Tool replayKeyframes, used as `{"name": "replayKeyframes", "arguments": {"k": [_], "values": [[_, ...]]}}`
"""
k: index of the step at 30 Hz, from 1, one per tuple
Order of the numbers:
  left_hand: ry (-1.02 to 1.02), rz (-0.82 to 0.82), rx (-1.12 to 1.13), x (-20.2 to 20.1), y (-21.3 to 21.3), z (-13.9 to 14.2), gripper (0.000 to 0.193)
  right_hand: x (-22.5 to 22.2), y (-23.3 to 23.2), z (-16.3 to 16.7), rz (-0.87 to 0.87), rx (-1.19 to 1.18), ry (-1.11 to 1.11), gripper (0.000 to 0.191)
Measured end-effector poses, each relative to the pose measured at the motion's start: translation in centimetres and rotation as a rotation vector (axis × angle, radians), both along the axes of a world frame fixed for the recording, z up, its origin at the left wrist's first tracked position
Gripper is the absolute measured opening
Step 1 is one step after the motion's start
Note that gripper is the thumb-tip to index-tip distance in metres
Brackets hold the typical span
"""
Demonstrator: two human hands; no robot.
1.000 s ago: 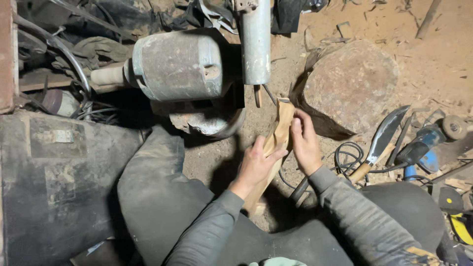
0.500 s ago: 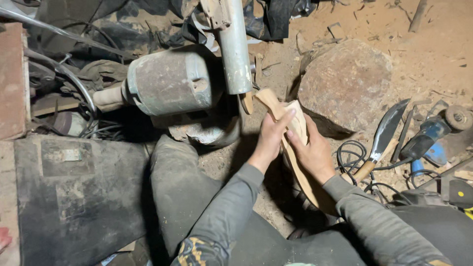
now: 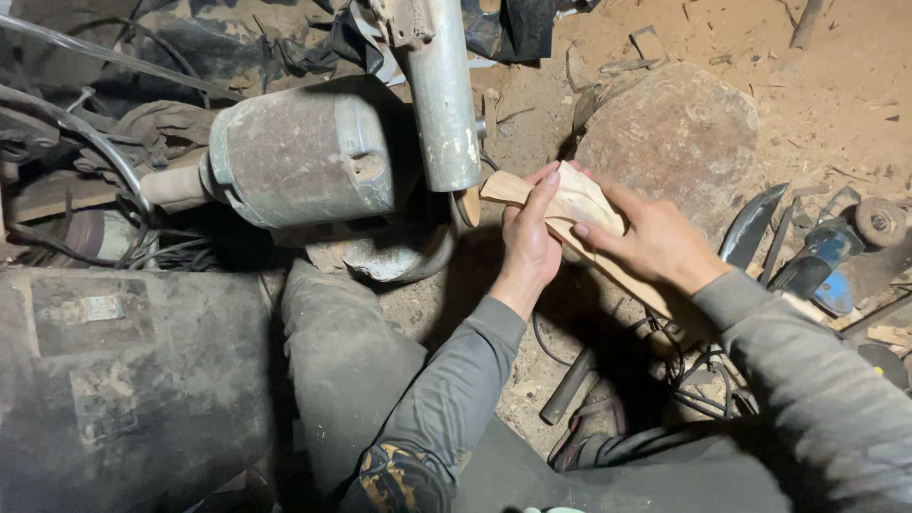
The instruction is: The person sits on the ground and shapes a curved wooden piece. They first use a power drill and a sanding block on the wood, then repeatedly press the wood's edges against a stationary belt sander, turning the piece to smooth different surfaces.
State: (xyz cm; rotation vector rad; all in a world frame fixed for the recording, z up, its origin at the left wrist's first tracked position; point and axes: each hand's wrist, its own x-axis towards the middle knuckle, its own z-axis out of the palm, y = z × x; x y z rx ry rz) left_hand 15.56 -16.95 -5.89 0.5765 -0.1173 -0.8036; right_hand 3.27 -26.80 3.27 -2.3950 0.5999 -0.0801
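Head view, centre of the frame: the left hand (image 3: 528, 249) and right hand (image 3: 652, 237) both grasp a pale carved wooden piece (image 3: 579, 211), its tip beside the small disc (image 3: 468, 205) under the grey metal tube (image 3: 445, 95), right of the rusty cylindrical motor (image 3: 304, 157).

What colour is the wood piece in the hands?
Pale tan wood piece, seen in the head view.

sandy dirt floor (image 3: 836, 104) bears a large stone (image 3: 674, 133), curved blade (image 3: 750, 226) and wood scraps (image 3: 648, 40).
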Motion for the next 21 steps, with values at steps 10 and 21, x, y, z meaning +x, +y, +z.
{"name": "replayKeyframes", "arguments": {"k": [10,21], "values": [[0.010,-0.040,0.039,1.2,-0.4,1.5,0.043,1.0,0.8,1.4,-0.062,-0.058,0.006,0.071],[0.044,-0.033,0.018,1.0,-0.5,2.4,0.044,1.0,1.2,2.5,-0.060,-0.071,-0.045,0.076]]}}
